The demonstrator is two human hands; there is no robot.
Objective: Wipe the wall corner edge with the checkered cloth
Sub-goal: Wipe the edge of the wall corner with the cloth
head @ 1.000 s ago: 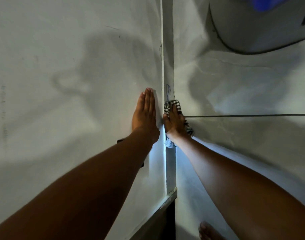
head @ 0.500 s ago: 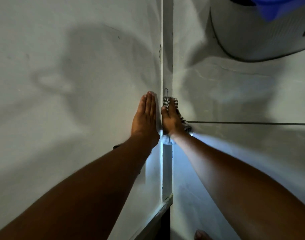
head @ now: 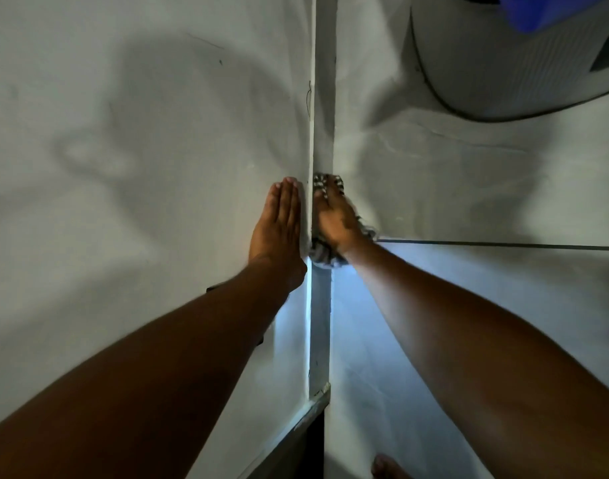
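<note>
The wall corner edge [head: 321,98] runs as a pale vertical strip down the middle of the head view. My right hand [head: 332,219] presses the black-and-white checkered cloth [head: 322,255] flat against the strip; the cloth shows above the fingertips and below the wrist, its middle hidden under the hand. My left hand [head: 278,223] lies flat on the white wall just left of the edge, fingers together, holding nothing.
A white rounded appliance [head: 503,63] with a blue item [head: 552,10] on it sits on the tiled floor at the upper right. A dark grout line [head: 503,244] crosses the floor. A skirting board [head: 289,430] runs at the wall's foot. My toes [head: 386,466] show at the bottom.
My right hand has slid the cloth leftward onto the corner strip and slightly up along it. My left hand stays flat on the wall. The view has shifted a little.
</note>
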